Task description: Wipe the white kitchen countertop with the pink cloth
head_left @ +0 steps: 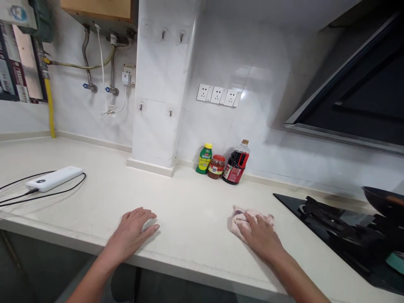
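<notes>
My right hand [259, 236] presses down on a crumpled pale pink cloth [237, 223], which lies on the white countertop [189, 235] left of the stove. Its fingers rest over the cloth, and part of the cloth is hidden under the palm. My left hand [134, 233] is at the counter's front edge with nothing in it, thumb and fingers apart. Against the back wall stand a green bottle with a yellow cap [204, 159], a red-lidded jar [216, 167] and a large dark sauce bottle [236, 164].
A black glass gas stove [315, 223] with a wok [381, 200] sits at the right, under a dark range hood [356, 92]. A white power bank [57, 178] with black cables lies at the left. A tiled pillar [156, 126] juts out behind the counter.
</notes>
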Demonstrator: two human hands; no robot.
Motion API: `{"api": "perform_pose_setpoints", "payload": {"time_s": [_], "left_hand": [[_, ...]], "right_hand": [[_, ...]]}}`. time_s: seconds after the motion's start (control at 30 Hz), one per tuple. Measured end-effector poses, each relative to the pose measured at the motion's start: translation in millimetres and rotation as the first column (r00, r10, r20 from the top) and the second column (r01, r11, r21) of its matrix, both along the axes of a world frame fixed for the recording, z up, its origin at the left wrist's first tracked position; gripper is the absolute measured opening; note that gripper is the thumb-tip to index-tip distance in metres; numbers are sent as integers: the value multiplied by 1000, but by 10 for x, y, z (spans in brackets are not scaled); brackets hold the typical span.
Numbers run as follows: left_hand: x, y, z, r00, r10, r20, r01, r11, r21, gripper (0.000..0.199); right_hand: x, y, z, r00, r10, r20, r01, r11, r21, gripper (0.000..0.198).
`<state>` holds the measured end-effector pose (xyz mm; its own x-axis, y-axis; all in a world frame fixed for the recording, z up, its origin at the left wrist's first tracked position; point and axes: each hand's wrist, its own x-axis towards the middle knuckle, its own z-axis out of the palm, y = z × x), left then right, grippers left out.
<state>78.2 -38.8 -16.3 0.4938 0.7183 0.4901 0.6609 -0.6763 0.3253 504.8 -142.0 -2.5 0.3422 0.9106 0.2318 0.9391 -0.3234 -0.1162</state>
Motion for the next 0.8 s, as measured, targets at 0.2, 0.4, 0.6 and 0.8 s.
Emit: {"api": "perform_pose_setpoints", "payload": {"time_s": [0.2,0.4,0.6,0.8], "left_hand": [[15,12,-22,1000,6,26,-6,1000,-22,36],[11,11,61,993,29,111,-17,994,-106,42],[-14,45,88,995,28,96,-17,993,-114,41],[-47,109,-27,999,47,-3,-47,997,-53,44]], "right_hand": [[-939,360,96,965,257,-46,-258,966,-9,61],[-2311,114,-38,554,830,-62,-823,557,111,58],[-1859,-91,-13,532,845,-54,-808,526,266,51],[-243,-851,-301,874,477,-93,-453,869,199,40]]}}
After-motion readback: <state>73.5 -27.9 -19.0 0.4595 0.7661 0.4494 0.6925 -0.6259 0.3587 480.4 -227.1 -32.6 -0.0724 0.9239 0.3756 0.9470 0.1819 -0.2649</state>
